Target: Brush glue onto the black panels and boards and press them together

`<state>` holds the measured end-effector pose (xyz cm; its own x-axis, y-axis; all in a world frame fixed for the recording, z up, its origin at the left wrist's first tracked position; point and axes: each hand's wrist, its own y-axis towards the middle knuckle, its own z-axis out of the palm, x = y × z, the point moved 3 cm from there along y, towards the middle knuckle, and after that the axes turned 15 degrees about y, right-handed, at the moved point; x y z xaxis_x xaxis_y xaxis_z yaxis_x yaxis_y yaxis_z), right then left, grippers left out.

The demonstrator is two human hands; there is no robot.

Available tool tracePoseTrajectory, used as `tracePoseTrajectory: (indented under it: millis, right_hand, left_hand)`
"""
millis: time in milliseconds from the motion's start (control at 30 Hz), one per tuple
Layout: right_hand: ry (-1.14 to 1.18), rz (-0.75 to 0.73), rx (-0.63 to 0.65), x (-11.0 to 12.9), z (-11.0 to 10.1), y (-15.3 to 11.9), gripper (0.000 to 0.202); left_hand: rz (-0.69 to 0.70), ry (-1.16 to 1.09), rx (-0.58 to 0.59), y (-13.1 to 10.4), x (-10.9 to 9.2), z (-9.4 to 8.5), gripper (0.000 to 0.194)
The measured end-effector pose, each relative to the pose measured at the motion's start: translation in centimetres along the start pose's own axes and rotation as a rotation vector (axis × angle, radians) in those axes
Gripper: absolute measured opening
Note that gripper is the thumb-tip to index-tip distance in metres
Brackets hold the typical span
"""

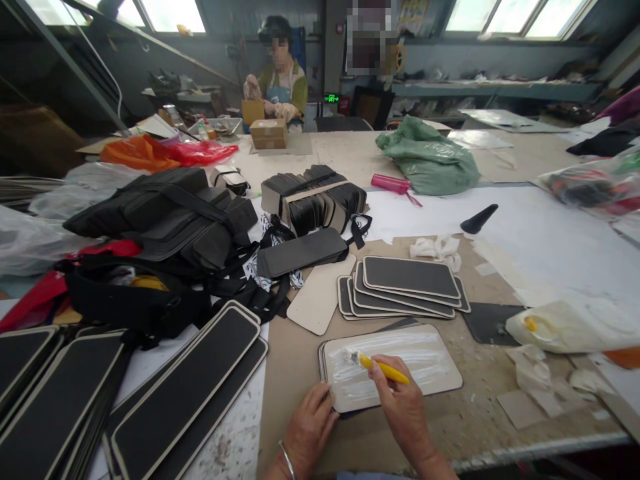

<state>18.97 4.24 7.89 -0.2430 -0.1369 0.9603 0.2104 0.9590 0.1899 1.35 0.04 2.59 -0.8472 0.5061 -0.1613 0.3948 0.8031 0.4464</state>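
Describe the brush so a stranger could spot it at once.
On the large worktable, find the pale board streaked with white. Over it, the right hand holds the brush; its bright yellow handle stands out against the neighbouring black panels.

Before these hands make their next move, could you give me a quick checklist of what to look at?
1. Brush gripped in the right hand: ok.
2. Left hand touching the top panel at its near left corner: ok.
3. White coating reaching every edge: not ok, the right end shows bare beige.
4. Top panel flush with the pieces under it: not ok, their edges stick out.
5. Enough coating left on the bristles: cannot tell.
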Motion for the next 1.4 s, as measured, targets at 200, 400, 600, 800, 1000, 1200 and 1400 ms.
tracePoseTrajectory:
  millis: [200,400,600,800,1000,1200,1400]
  right_hand:
    - [0.151,0.19,-0.099,-1.7,-0.7,1.1,0.036]
    - [-0.029,0.238,-0.283,-2.1,-8.2,-0.1,0.037]
    - [0.261,0.335,-0.049,-1.0,-2.5,-4.9,0.028]
    - [0.193,0.345,-0.188,-2.8,-5.9,-3.8,0.034]
    - [-0.14,0.33,-0.434,-5.0,-17.2,-0.6,0.045]
    - [-0.263,0.236,-0.439,-4.7,-20.3,0.1,0.043]
    - [-0.131,0.172,-0.384,-4.8,-17.9,2.3,0.038]
  left_hand:
    - [0.011,0.012,-0.029,0.0,0.1,0.0,0.024]
    - [0.003,0.005,-0.031,0.3,-0.1,-0.3,0.024]
    - [0.015,0.014,-0.05,0.3,0.0,-0.3,0.024]
    - [0.074,0.047,-0.077,0.3,0.2,-0.1,0.024]
    - [0.142,0.074,-0.105,0.3,0.4,0.0,0.023]
    - [0.174,0.11,-0.087,0.0,0.7,0.4,0.022]
    - [0.261,0.156,-0.097,0.1,1.0,0.9,0.02]
